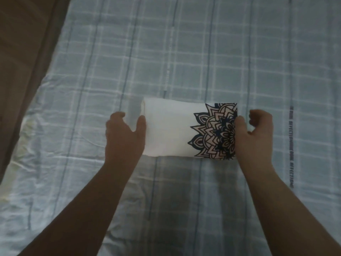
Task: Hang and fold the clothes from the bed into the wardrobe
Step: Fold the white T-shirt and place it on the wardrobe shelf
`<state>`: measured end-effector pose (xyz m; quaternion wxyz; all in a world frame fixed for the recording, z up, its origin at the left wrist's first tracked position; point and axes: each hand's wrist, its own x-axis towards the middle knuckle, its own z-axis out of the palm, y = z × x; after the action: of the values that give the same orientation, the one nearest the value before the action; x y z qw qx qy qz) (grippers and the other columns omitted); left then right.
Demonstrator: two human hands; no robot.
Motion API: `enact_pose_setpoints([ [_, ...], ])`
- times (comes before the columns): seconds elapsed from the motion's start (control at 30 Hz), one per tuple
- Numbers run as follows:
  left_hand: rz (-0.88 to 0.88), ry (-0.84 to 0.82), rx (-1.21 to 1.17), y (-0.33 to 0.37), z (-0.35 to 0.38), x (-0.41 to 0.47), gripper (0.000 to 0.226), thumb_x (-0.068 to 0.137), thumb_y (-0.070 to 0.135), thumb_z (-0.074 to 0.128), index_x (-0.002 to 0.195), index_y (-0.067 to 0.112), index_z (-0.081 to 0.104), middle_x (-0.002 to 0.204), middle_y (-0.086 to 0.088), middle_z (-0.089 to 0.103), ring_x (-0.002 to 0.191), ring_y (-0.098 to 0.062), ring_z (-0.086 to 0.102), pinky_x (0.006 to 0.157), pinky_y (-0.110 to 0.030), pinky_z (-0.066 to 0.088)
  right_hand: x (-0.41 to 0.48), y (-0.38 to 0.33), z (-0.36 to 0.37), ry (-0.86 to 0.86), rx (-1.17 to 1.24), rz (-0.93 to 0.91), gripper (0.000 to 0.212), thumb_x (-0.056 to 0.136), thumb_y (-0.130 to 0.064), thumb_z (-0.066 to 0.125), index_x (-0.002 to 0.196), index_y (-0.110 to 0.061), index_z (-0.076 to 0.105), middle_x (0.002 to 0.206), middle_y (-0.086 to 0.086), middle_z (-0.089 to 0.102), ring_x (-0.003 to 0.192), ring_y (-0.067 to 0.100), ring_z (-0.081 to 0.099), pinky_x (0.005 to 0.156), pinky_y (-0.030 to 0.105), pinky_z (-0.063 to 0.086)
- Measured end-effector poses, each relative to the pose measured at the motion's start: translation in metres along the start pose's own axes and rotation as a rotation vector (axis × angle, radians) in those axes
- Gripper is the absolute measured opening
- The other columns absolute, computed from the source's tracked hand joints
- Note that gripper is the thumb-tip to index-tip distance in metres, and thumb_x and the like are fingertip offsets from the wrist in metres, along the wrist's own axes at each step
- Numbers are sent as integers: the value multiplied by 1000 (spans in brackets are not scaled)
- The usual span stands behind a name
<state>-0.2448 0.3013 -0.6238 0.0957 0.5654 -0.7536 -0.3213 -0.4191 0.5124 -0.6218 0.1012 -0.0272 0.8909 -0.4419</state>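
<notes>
Your left grip (122, 132) stands at the left end of the folded white garment (171, 130), the thumb lying on the cloth edge and the other digits curled just outside it. Your right grip (258, 130) does the same at the other end, with the thumb on the dark mandala print (215, 132). I cannot tell if either grip really pinches the cloth or only touches it, because the undersides are hidden. The garment lies flat near the middle of the bed (203, 52), folded into a compact rectangle.

The danger, I think, is in the lift. If you raise it by the thumbs alone, the layers can slide and the middle can sag, so the fold opens on the way to the wardrobe. At the left end a lower layer seems to stick out a little and may drop first.

The bed carries a pale blue checked sheet (73, 163), wrinkled at the left. Beyond its left edge is a brown surface (22, 52), maybe floor. The wardrobe is not in view, and the light is dim.
</notes>
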Motion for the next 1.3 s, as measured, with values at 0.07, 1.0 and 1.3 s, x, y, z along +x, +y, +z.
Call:
enact_pose_setpoints([
  [0.07, -272, -226, 35, -1, 4, 10, 76, 88, 70, 51, 127, 4, 53, 126, -19, 60, 113, -36, 58, 95, -41, 46, 5, 6, 5, -150, -113, 204, 57, 94, -58, 50, 136, -19, 46, 118, -5, 53, 103, 15, 56, 72, 23, 43],
  [1.0, -203, -305, -633, 29, -132, -119, 41, 63, 73, 62, 79, 38, 77, 83, 9, 76, 74, -7, 72, 66, -28, 54, -85, -74, -116, -584, 602, 448, 53, 76, -69, 62, 107, -28, 72, 103, 2, 78, 92, 23, 75, 64, 40, 61],
  [1.3, -62, 8, -756, 29, -378, -271, 63, 76, 68, 56, 115, 19, 70, 110, -3, 74, 107, -24, 69, 96, -54, 52, -235, -244, -193, -827, 627, 304, 56, 81, -64, 58, 117, -23, 72, 111, 6, 76, 98, 27, 74, 80, 46, 58],
])
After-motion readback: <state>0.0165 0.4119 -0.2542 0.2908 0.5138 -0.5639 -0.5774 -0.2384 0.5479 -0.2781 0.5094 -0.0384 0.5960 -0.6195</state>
